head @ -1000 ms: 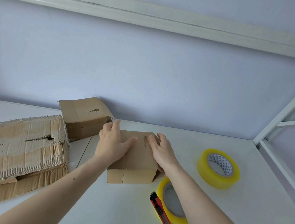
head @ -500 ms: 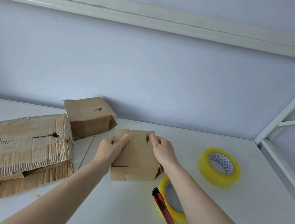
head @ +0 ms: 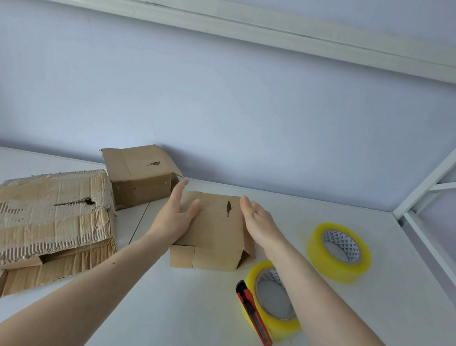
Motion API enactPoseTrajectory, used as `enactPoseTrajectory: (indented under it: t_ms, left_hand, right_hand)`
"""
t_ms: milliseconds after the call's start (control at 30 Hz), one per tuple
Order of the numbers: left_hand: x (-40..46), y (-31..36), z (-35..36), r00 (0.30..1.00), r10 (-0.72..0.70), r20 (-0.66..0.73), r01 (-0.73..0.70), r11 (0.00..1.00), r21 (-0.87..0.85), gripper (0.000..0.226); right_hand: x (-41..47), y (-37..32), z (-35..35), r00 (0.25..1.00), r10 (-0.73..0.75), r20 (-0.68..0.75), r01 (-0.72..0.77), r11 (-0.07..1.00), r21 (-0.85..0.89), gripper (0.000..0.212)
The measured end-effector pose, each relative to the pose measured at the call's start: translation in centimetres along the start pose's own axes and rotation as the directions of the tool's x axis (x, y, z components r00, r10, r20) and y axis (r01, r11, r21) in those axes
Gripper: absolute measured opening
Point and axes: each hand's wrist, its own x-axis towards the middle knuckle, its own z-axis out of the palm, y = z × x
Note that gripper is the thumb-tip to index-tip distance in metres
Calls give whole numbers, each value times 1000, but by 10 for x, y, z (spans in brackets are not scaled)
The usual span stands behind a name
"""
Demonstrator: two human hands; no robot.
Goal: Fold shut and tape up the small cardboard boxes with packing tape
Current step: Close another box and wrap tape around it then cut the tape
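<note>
A red knife [head: 254,313] lay against the near tape roll [head: 272,299] on the tabletop [head: 175,323]. Beyond, the box [head: 214,234] sat between both hands: the left hand [head: 174,218] touched it with straight fingers, the right hand [head: 258,223] was flat beside it.

I can read no words, brand names or numbers anywhere in front of me. The only printed mark is a pattern of small dark triangles on the white inner core of the far tape roll [head: 339,250], and it spells nothing. The cardboard boxes show only torn paper and old tape, with no label I can make out.
</note>
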Motion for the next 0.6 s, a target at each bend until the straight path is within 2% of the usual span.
enactPoseTrajectory:
  t_ms: [67,167,300,400,467,533,600]
  left_hand:
    - [3,2,0,1000,-3,22,1,997,79,48]
    - [2,4,1,998,-49,43,46,997,68,45]
    - [-10,4,11,997,-51,-52,54,998,44,52]
    - [-17,6,10,985,-25,-169,32,999,39,50]
    - [-22,7,3,978,-65,-199,66,998,-2,48]
    - [-27,6,-1,973,-114,-199,105,993,-53,49]
    - [-32,5,1,958,-142,-250,127,989,-75,52]
  right_hand:
    - [-2,1,-7,1000,-8,-23,9,1000,6,75]
    - [-7,2,-11,999,28,15,-28,999,-38,73]
    - [-17,7,-5,997,34,71,-29,997,-75,73]
    - [-13,4,-9,998,-18,-64,0,964,-264,82]
    - [-8,-1,-13,981,-61,-184,-20,913,-407,77]
    - [-4,-3,-15,965,-115,-234,14,918,-397,67]
    - [-4,-2,-17,946,-192,-261,113,950,-291,54]
